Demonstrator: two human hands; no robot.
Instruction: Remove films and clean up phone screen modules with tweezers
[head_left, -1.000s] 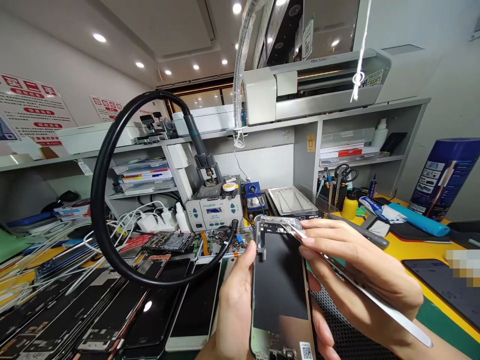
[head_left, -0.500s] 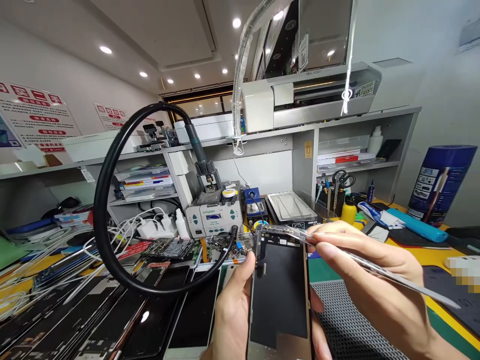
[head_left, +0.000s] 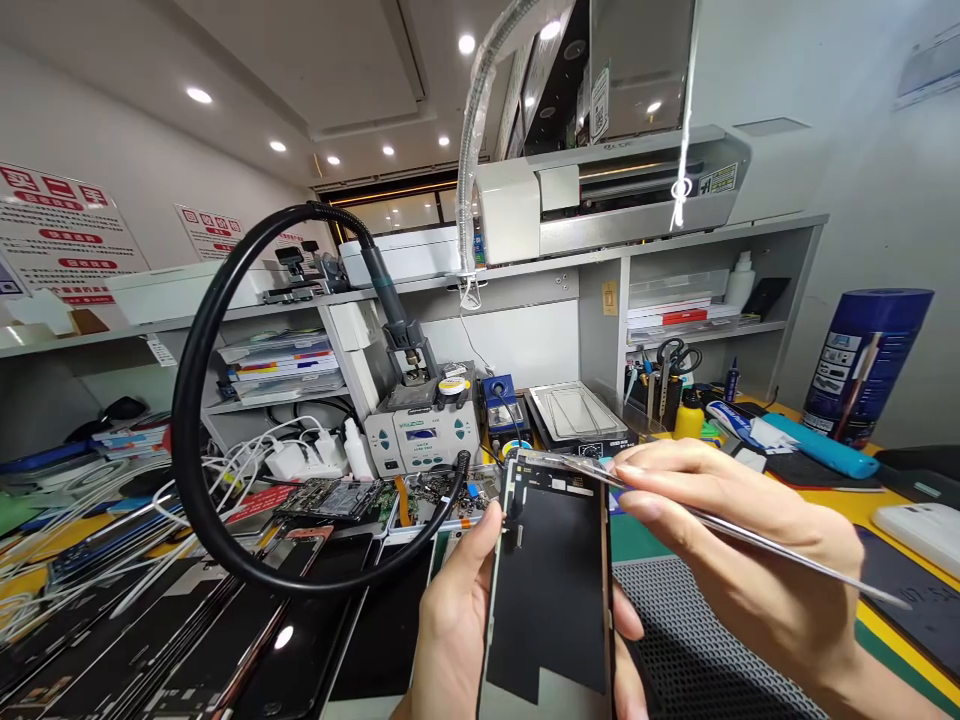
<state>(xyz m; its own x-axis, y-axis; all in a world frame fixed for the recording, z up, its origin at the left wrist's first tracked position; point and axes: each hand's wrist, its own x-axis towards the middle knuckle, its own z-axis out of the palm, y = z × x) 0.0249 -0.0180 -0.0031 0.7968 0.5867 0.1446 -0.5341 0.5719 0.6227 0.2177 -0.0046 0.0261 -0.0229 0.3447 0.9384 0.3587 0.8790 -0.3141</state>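
Head view: left hand (head_left: 452, 612) grips phone panel (head_left: 551, 575); right hand (head_left: 769, 508) pinches tweezers (head_left: 787, 553) (slanted).

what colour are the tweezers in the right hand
The tweezers are silvery metal; they show best in the head view, the only one here.

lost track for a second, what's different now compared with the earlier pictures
The slim silver metal tweezers have swung flatter, their rear end rising, and the right hand has shifted slightly rightward. The QR label near the bottom of the black, metal-edged phone screen panel has dropped out of frame. Nothing was let go: the left hand still holds the panel, and the tweezers stay at its top edge.
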